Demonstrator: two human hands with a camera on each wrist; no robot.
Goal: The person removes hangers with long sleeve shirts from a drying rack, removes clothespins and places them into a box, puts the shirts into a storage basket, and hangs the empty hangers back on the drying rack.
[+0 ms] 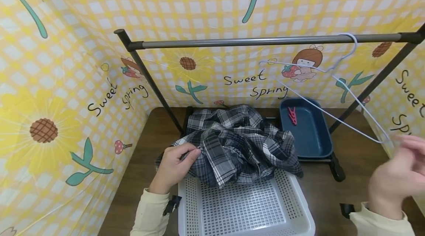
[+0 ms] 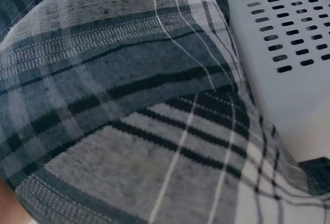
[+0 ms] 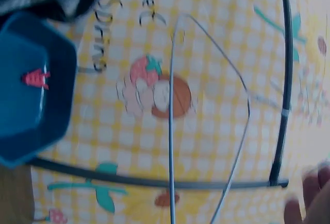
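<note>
While your left hand [image 1: 176, 167] pinches the plaid garment [image 1: 237, 143], your right hand [image 1: 396, 177] is near the pale hanger [image 1: 346, 89] — blurred, so I cannot tell its grip.

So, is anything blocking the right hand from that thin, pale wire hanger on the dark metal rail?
Nothing visible is. In the head view, the blurred right hand appears near the lower end of the pale wire hanger, with no object showing between them.
</note>
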